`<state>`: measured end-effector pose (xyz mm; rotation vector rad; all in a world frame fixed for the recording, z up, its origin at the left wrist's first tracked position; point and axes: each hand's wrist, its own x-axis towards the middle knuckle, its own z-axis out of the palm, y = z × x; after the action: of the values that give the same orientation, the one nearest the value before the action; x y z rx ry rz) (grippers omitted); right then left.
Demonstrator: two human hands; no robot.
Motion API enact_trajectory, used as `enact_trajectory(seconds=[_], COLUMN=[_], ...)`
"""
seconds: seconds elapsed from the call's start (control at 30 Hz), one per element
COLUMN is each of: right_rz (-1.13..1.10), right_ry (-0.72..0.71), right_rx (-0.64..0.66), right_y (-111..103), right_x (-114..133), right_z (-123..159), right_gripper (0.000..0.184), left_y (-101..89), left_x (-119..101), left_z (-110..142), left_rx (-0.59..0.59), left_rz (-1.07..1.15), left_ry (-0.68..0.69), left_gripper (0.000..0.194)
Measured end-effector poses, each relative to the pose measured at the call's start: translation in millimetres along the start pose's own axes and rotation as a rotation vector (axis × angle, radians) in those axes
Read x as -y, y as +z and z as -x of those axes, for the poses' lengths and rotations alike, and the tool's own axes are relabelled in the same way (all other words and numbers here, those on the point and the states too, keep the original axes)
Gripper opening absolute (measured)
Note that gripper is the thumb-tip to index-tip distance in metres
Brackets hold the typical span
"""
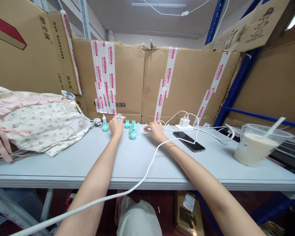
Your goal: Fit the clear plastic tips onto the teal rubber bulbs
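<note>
My left hand (116, 126) is closed round a small teal bottle (118, 120) with a clear top, at the back of the table. To its left stands another teal bottle (105, 127) fitted with a pointed translucent tip. Several teal round-bellied bottles (133, 133) with uncapped necks stand in a cluster between my hands. Beside that cluster are translucent small pieces (138, 128), too faint to make out clearly. My right hand (155, 130) rests just right of them, fingers bent and slightly apart, with nothing visible in it.
A white cable (147, 170) crosses over my right forearm. Right of it lie a phone (189, 141), a charger (184, 124) and a drink cup (254, 147) with a straw. A floral cloth bag (41, 118) fills the left. Cardboard (130, 72) walls the table's back.
</note>
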<state>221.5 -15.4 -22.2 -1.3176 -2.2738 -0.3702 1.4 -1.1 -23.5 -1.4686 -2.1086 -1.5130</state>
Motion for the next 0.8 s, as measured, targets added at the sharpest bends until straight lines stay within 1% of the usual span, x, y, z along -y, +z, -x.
enact_trajectory(seconds=[0.1,0.23,0.4,0.63,0.8], right_rz=[-0.016,-0.061,-0.063,-0.070,-0.028], right_ry=[0.029,0.096,0.156,0.143,0.103], right_rx=[0.029,0.012,0.001,-0.066,-0.031], right_y=[-1.8,-0.8,2.6,-6.6,1.3], right_x=[1.7,5.1,2.3,-7.2,-6.2], right_z=[-9.0,-20.0,-19.7,-10.8,-13.8], right_gripper=[0.021,0.021,0.021,0.023,0.023], left_y=[-1.1,-1.4,0.0,3.4,3.3], left_x=[-1.9,-2.7,-2.2,-1.2,-2.1], left_z=[1.0,0.8,0.0,-1.1,-1.0], left_rx=[0.014,0.027,0.045,0.080,0.096], left_rz=[0.010,0.012,0.000,-0.054,-0.073], left_ry=[0.015,-0.002,0.001,0.033,0.052], left_gripper=[0.032,0.029,0.029,0.033,0.035])
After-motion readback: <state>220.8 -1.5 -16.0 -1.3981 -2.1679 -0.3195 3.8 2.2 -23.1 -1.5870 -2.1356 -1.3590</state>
